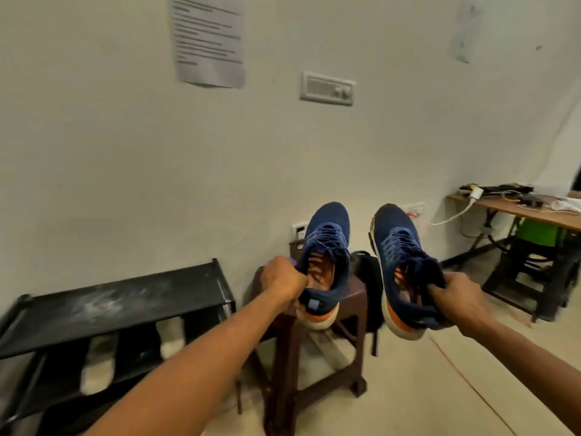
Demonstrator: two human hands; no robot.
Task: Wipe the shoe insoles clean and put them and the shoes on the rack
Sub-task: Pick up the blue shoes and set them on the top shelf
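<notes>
the left hand (283,283) held the left shoe (325,265) by its heel collar, and the right hand (456,298) gripped the right shoe (405,272) the same way, both aloft above the brown stool (353,297), toes pointing far toward the wall. the black rack (119,305) stood low at the left, pale insoles (171,336) seemingly lying on its lower shelf, blurred. a pinch at the collar alone looked loose; a swing toward the rack could let a shoe slip or knock the insoles off. counted: two shoes, two hands, one rack, one stool, one desk (515,209) at far right.
</notes>
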